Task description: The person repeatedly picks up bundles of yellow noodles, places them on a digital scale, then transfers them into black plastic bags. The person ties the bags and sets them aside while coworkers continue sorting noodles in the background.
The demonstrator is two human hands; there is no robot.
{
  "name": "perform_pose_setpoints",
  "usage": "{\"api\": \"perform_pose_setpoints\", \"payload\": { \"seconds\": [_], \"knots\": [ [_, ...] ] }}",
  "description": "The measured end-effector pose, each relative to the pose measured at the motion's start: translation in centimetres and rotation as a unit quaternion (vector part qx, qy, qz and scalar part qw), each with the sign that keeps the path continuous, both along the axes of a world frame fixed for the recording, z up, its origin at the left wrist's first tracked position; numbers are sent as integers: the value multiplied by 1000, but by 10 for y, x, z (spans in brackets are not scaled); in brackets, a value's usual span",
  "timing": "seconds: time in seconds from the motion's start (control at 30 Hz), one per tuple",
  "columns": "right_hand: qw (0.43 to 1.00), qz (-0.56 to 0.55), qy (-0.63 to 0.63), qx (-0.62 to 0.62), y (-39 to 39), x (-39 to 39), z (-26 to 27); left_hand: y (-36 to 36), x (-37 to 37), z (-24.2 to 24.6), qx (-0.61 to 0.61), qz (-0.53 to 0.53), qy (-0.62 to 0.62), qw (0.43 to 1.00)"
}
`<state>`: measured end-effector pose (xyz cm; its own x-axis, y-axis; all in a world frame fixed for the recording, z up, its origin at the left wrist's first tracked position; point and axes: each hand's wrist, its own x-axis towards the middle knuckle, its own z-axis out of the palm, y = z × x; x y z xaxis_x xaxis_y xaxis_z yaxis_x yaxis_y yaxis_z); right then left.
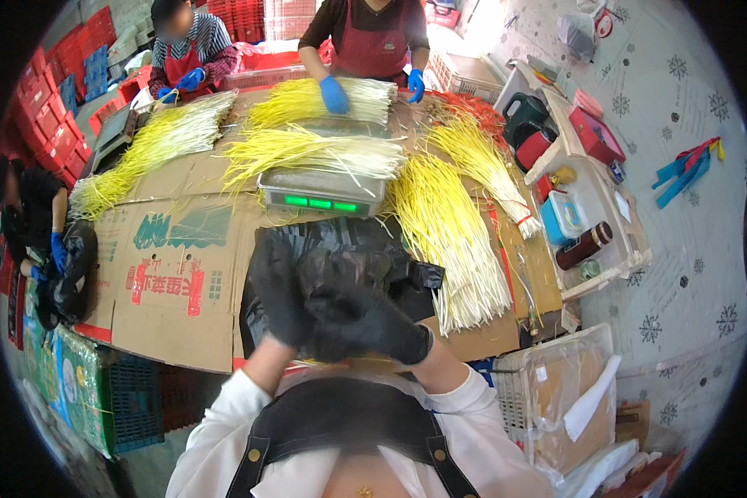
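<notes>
Both my hands wear black gloves and are held close together over black plastic sheeting (pixel 330 239) at the table's front edge. My left hand (pixel 280 305) is at the plastic's left part, fingers pointing away from me. My right hand (pixel 380 320) lies across its middle, fingers pointing left. Dark glove on dark plastic, with some blur, hides whether either hand grips it. Just beyond the plastic is a digital scale (pixel 320 198) with a lit green display. A bundle of yellow chives (pixel 324 152) lies across its pan. A larger yellow chive pile (pixel 448 243) lies to the right.
Opposite, a co-worker's blue-gloved hand (pixel 334 95) rests on another chive bundle (pixel 274 109). More chives (pixel 155 143) lie far left near a second co-worker. A wooden shelf (pixel 588 249) holding a thermos (pixel 584 244) borders the right side. Cardboard (pixel 174 324) covers the table.
</notes>
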<state>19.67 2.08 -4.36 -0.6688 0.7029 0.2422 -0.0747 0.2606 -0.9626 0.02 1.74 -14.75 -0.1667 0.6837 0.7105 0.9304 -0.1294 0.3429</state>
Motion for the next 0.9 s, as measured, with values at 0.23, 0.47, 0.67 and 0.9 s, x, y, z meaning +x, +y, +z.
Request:
{"api": "perform_pose_setpoints", "payload": {
  "seconds": [0.23, 0.47, 0.67, 0.9],
  "knots": [
    [628, -384, -469, 488, 93, 100, -36, 4, -76, 14, -294, -299, -463, 781],
    [937, -256, -224, -80, 135, 186, -63, -43, -61, 19, -503, -322, -505, 623],
    [943, -276, 45, -182, 215, 144, -127, -42, -84, -29, -422, -313, -489, 696],
    [918, -11, 106, -382, 289, -75, -282, -31, -82, -25, -432, -229, -647, 585]
  ]
}}
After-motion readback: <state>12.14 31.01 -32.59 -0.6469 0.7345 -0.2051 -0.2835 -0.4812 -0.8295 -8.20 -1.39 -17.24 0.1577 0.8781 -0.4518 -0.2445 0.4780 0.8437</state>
